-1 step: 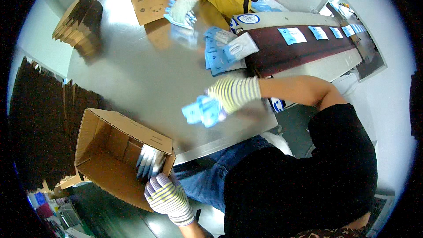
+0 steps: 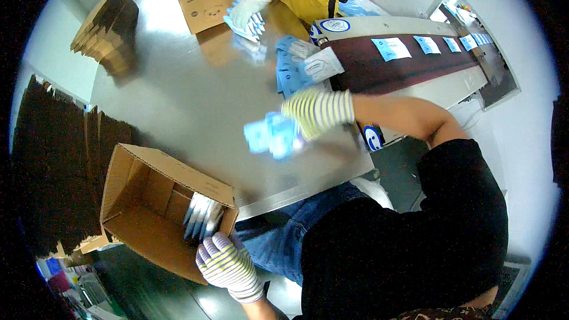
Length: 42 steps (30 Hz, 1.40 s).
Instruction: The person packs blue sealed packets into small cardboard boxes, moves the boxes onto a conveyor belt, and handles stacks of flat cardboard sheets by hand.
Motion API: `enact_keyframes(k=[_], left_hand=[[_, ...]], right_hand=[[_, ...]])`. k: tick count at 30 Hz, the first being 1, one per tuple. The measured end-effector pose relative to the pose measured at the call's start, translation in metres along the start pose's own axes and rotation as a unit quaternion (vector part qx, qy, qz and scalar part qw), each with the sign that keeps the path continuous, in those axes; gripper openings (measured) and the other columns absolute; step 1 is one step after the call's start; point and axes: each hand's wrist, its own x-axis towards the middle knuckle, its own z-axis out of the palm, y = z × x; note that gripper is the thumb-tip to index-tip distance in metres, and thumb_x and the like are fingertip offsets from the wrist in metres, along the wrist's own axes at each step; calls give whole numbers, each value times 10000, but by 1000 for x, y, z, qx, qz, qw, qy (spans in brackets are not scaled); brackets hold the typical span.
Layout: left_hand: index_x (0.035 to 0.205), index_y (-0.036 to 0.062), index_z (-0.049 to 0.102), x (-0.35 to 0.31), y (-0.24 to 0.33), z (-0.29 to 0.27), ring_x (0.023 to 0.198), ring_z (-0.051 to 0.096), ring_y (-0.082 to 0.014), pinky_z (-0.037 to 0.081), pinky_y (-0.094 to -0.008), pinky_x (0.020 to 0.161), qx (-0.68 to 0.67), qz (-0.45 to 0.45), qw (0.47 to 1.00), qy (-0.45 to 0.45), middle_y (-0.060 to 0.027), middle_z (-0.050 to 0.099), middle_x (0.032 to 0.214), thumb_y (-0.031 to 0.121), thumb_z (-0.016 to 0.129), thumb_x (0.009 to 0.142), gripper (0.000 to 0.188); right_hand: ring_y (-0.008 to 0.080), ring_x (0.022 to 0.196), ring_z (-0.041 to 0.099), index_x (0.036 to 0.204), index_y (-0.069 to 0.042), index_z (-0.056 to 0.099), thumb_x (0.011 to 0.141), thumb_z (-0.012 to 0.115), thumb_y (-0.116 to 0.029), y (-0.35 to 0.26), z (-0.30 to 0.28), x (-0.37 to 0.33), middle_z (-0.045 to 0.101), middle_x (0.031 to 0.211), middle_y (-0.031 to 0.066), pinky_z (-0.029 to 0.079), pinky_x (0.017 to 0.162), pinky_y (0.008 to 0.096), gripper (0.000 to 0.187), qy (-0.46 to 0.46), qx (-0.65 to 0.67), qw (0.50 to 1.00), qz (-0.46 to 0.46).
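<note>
My right hand (image 2: 317, 115), in a striped knit glove, is closed on several blue packets (image 2: 275, 135). They hang above the metal table (image 2: 178, 83) and are smeared by motion. At the lower left stands an open cardboard box (image 2: 169, 255), tilted with its mouth toward me. My left hand (image 2: 230, 268), gloved alike, grips the box's near rim, fingers bent over the edge. Inside, beside those fingers, several blue-and-white packets (image 2: 203, 216) stand in a row against the right end. A loose heap of the same packets (image 2: 290, 74) lies beyond my right hand, by the belt's end.
A dark conveyor belt (image 2: 379, 74) at the right carries several spaced packets (image 2: 428, 45). Across the table, a co-worker's gloved hand (image 2: 248, 10) holds packets near another open box (image 2: 210, 3). Flattened cardboard stacks (image 2: 104, 29) line the left side.
My right hand and its packets have moved slightly up, away from me. The co-worker's hand has shifted a little to the right. My left hand stays on the rim.
</note>
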Motion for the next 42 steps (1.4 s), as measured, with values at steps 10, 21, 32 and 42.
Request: enact_keyframes(k=[10,21,32,42], left_hand=[[764,98,526,-4,-6,6,661,547,-284,445,-400,620,-35,-59,998,10,-90,532,707,249,693,764,226],[782,130,521,-8,6,-3,734,559,-222,479,-379,763,21,54,998,-18,-48,529,759,210,565,747,97],[814,128,521,-9,41,-7,718,549,-216,489,-409,791,29,67,997,-15,-47,540,777,213,547,820,89],[742,116,516,-4,29,2,751,592,-263,489,-390,685,31,26,999,17,-74,579,751,265,654,734,204]], right_hand=[[391,1073,576,1206,24,550,603,787,-500,82,1,21,573,1185,260,463,906,460,834,-42,-144,986,77],[215,1110,589,1267,-138,572,839,631,-366,-62,-73,22,588,1275,53,487,927,348,488,241,98,883,-391],[284,848,662,954,-57,712,782,649,-297,-225,-63,124,694,925,130,525,661,417,302,57,-378,846,-371],[246,984,647,1196,-51,585,891,600,-321,-10,-142,43,649,1107,157,518,847,354,407,262,178,916,-247]])
